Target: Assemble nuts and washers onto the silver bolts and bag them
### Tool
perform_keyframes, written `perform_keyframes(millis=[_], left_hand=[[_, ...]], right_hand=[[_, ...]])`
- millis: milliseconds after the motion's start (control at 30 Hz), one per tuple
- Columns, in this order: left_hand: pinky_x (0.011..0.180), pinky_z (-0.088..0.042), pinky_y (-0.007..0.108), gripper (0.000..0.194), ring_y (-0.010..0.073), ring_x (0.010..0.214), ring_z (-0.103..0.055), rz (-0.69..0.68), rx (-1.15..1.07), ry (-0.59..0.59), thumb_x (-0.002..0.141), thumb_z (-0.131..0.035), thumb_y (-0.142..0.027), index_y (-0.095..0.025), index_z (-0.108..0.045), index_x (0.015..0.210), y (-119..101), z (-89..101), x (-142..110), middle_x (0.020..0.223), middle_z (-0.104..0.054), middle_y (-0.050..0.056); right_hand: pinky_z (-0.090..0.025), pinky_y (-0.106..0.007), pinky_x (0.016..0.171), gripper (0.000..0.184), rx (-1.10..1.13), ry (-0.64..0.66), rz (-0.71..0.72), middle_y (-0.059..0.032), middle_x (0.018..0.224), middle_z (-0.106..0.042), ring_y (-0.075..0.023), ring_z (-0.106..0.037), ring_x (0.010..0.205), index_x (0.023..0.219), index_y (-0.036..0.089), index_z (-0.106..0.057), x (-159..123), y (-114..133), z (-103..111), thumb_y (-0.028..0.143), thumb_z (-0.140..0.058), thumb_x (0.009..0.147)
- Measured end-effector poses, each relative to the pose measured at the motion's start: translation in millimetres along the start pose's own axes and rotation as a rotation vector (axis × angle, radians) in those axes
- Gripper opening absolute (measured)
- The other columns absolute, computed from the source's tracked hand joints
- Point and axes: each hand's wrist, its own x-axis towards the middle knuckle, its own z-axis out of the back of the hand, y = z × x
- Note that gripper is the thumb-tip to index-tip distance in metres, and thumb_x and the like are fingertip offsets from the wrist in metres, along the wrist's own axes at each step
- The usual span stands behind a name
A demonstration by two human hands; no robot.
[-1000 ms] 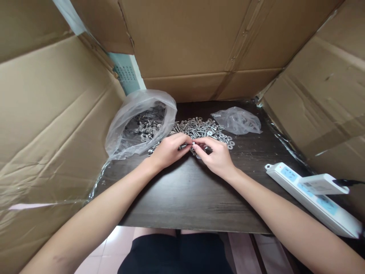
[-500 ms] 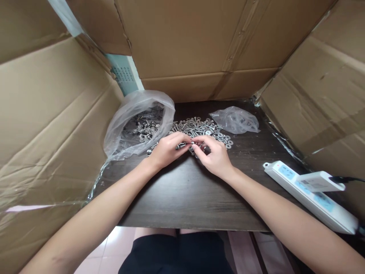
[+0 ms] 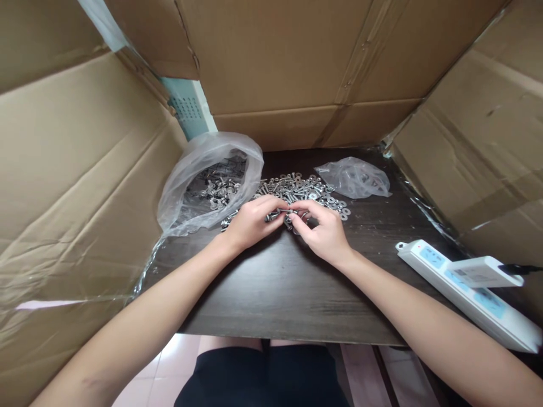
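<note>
My left hand (image 3: 259, 219) is closed in a pinch on a thin metal bolt (image 3: 280, 211), its fingers curled over part of it. Fingertip to fingertip with it, my right hand (image 3: 319, 225) pinches a small shiny piece at the bolt's end, which looks like a nut (image 3: 291, 212); the fingers partly cover it. Behind both hands spreads a heap of loose bolts, nuts and flat washers (image 3: 297, 189). Some of these metal parts lie right under the fingers.
An open clear plastic bag (image 3: 169, 198) holding bolts with washers stands at the left. A smaller crumpled bag (image 3: 354, 178) lies at the back right. A white power strip (image 3: 458, 294) with a plugged-in adapter sits at the right. Cardboard walls (image 3: 297, 56) enclose the dark table (image 3: 271, 294).
The fingertips of both hands shift slightly around the small piece at the bolt's end, and more of the bolt's shaft shows between them. The heap and bags stay put.
</note>
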Motion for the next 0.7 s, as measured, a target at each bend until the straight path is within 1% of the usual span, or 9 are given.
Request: perform_keyframes(millis=[100, 267, 400, 600, 700], left_hand=[[0.082, -0.060, 0.028, 0.008, 0.0159, 0.089, -0.072, 0.008, -0.012, 0.014, 0.094, -0.064, -0.013, -0.014, -0.067, 0.101, -1.1, 0.1, 0.4, 0.096, -0.075, 0.006], [0.081, -0.059, 0.028, 0.006, 0.0157, 0.088, -0.072, 0.002, -0.003, 0.006, 0.096, -0.062, -0.014, -0.015, -0.066, 0.100, -2.6, -0.6, 0.6, 0.095, -0.075, 0.006], [0.082, -0.059, 0.027, 0.006, 0.0157, 0.089, -0.072, -0.013, -0.019, 0.003, 0.096, -0.062, -0.013, -0.015, -0.065, 0.100, -2.2, -1.0, -0.1, 0.095, -0.075, 0.006], [0.081, -0.058, 0.026, 0.007, 0.0151, 0.087, -0.072, 0.010, -0.001, 0.007, 0.096, -0.062, -0.016, -0.015, -0.065, 0.102, -1.3, -1.0, -0.5, 0.095, -0.075, 0.006], [0.077, -0.057, 0.025, 0.009, 0.0143, 0.082, -0.072, 0.028, 0.029, 0.033, 0.095, -0.065, -0.018, -0.015, -0.065, 0.103, -1.4, 0.2, -0.7, 0.093, -0.075, 0.005]], right_hand=[[-0.057, -0.031, 0.068, 0.011, -0.011, -0.004, -0.004, -0.0016, 0.087, -0.075, -0.0159, -0.067, 0.068, 0.099, 0.021, -0.071, 0.0, -1.1, -0.2, 0.017, -0.066, 0.090], [-0.059, -0.033, 0.071, 0.011, 0.029, 0.001, -0.033, -0.0030, 0.087, -0.077, -0.0182, -0.072, 0.073, 0.102, 0.021, -0.071, -0.9, -3.5, -2.1, 0.023, -0.064, 0.094], [-0.059, -0.032, 0.069, 0.010, 0.006, 0.004, -0.035, -0.0040, 0.088, -0.077, -0.0190, -0.073, 0.075, 0.100, 0.021, -0.070, -1.4, -3.1, -2.0, 0.026, -0.063, 0.095], [-0.059, -0.030, 0.067, 0.010, 0.019, 0.030, -0.032, -0.0037, 0.089, -0.075, -0.0177, -0.071, 0.075, 0.102, 0.020, -0.068, -1.5, -2.5, -1.9, 0.024, -0.063, 0.093], [-0.058, -0.030, 0.067, 0.012, 0.024, 0.031, -0.016, -0.0038, 0.091, -0.075, -0.0172, -0.071, 0.075, 0.104, 0.020, -0.068, -1.8, -1.6, -2.1, 0.022, -0.063, 0.093]])
